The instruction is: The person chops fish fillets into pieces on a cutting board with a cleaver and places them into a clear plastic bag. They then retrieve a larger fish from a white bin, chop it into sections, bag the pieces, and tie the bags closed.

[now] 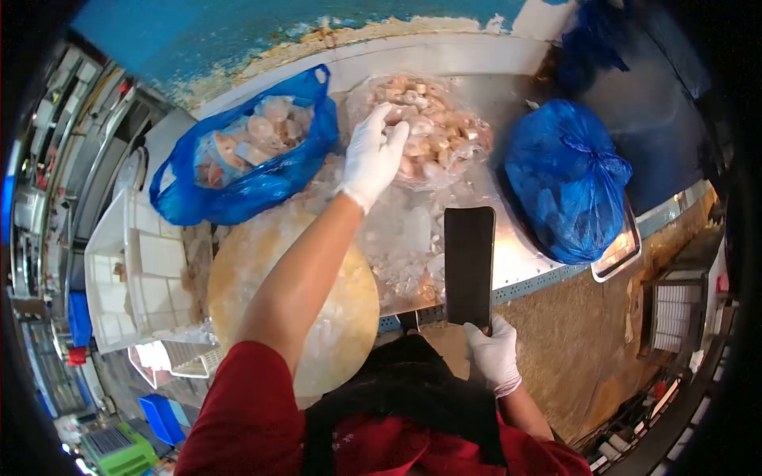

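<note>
Entry 1: left hand [373,155], white glove, 12 o'clock of chopping block [294,301]. Fingers curled over pale cut pieces in clear bag [444,135]; whether piece pinched, cannot tell.
Entry 2: right hand [492,353], 5 o'clock, clamped on handle of cleaver [468,266]. Blade flat, pointing away, likely parked clear of reaching arm.
Entry 3: open blue bag [246,170], 10 o'clock, mouth gaping for access, similar pieces inside.
Entry 4: tied blue bag [567,178], 2 o'clock, apparently on scale [619,252].
Entry 5: ice [405,238] between bags, probably chilling stock.
</note>
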`<state>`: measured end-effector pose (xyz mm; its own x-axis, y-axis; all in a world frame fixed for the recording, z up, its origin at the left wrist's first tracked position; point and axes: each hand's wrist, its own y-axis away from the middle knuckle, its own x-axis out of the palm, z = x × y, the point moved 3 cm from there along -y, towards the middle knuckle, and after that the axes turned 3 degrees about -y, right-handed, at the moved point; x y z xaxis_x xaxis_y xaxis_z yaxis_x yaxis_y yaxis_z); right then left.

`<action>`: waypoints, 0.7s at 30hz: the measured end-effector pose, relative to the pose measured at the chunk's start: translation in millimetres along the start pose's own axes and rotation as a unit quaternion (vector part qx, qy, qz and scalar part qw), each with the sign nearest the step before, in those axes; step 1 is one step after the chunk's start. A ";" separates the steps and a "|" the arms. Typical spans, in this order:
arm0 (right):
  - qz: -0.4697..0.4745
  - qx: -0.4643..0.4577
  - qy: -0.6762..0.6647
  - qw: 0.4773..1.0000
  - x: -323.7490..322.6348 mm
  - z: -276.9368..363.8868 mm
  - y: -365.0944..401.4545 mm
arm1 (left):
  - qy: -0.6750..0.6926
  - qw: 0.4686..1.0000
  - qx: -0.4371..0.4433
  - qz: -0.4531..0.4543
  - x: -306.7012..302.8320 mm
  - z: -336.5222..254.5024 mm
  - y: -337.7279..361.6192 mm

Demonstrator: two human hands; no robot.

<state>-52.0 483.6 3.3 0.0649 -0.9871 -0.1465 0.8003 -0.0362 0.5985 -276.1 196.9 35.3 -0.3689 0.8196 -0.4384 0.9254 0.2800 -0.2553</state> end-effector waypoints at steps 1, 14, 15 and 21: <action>0.018 -0.029 0.018 0.999 8.3 3.6 0.6 | -0.004 1.000 0.000 -0.012 -23.7 -1.2 14.9; 0.182 -0.216 0.355 0.891 218.0 41.9 15.4 | -0.619 0.767 0.127 -0.112 -603.4 113.6 166.5; 0.181 -0.198 0.423 0.866 213.6 47.0 16.8 | -0.694 0.708 0.129 -0.040 -645.3 152.1 169.0; 0.086 -0.276 0.506 0.813 237.9 46.1 21.9 | -0.577 0.731 -0.285 0.226 -704.8 351.1 203.4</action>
<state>-46.6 240.8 17.9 0.4370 -0.3269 -0.8380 0.8553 0.4393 0.2747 141.7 -499.2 -10.2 0.4628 0.0179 -0.8863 0.7399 0.5428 0.3973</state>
